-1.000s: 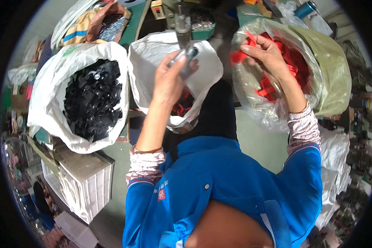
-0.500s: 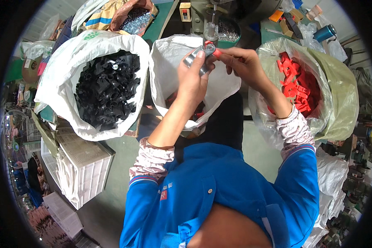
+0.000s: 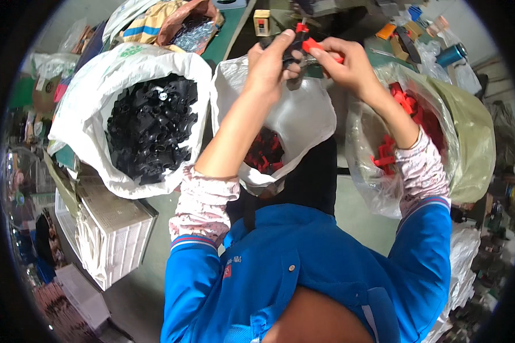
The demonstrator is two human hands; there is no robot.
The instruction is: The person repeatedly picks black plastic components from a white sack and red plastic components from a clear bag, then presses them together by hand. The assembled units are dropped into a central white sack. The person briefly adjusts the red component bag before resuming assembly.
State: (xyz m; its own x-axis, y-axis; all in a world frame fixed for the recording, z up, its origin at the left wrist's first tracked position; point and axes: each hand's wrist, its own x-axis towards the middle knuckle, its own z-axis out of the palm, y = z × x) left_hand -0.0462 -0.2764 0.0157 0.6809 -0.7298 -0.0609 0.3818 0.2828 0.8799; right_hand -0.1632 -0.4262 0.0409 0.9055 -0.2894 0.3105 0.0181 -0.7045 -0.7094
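Observation:
My left hand is closed round a black plastic part at the machine's working point. Pinched in my right hand is a red plastic part, which meets the black part; whether they are joined I cannot tell. Just above them comes down the metal tip of the machine. Below my hands an open white sack holds red and black pieces. To the left, another white sack is full of black plastic parts. Red plastic parts fill a clear-lined bag at the right.
A brown bag of small metal pieces lies at the far left of the bench. A small yellow box stands beside the machine. A blue-green cylinder lies at the far right. White plastic crates stand at lower left.
Both hands have moved slightly up and away toward the machine. The part in my left hand, grey and shiny before, now looks black and turned. The red part shows more.

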